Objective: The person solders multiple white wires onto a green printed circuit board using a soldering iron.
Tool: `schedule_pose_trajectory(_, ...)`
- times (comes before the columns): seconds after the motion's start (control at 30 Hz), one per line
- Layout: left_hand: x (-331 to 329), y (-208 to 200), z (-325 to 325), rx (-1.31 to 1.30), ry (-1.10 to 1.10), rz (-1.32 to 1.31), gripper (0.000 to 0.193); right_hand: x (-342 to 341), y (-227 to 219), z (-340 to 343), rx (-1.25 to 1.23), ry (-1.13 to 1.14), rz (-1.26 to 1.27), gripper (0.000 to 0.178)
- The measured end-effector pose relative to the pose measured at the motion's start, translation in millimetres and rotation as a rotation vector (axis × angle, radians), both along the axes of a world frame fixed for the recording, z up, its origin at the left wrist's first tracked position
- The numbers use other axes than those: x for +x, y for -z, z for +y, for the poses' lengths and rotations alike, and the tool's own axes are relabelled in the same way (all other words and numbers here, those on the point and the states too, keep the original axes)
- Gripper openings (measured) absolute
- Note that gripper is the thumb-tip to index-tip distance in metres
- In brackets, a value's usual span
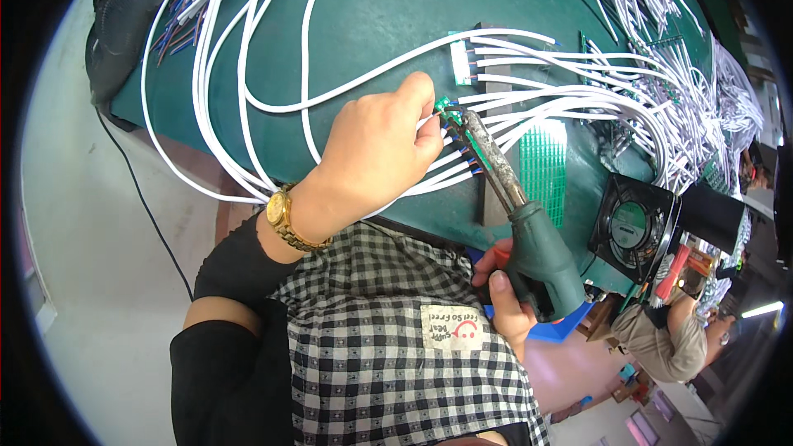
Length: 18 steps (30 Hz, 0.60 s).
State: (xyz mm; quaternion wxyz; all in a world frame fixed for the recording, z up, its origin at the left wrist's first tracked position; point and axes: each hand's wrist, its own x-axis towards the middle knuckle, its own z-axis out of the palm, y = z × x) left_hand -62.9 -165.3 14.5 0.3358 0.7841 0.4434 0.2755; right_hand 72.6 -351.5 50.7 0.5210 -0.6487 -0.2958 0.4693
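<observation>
My left hand [376,149], with a gold watch [281,213] on its wrist, is closed in a pinch. Between thumb and finger shows a bit of white cable [424,122], its end at a small green circuit board [446,107]. My right hand [510,310] grips the dark green handle of a soldering gun [541,260]. The gun's worn metal barrel points up and left, its tip at the small board beside my left fingertips. Several white cables [529,99] with thin coloured wire ends run along the row of boards there.
A dark bar [496,149] lies under the cables, with a green board panel [542,173] to its right. A black fan [632,227] stands at the table's right edge. Cable bundles [694,99] pile up at far right. Another person [669,339] sits at lower right.
</observation>
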Motion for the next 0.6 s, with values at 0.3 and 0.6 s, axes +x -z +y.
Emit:
schedule_pose_trajectory(0.3,-2.9,-3.0,1.9,-0.053,0.030,0.036,0.015,0.5,-1.7,-0.1,-0.005,-0.001,0.027,0.038)
schedule_pose_trajectory(0.6,0.0,0.7,1.9,-0.036,0.008,0.053,0.014,-0.4,2.8,-5.2,0.012,-0.009,0.036,0.039)
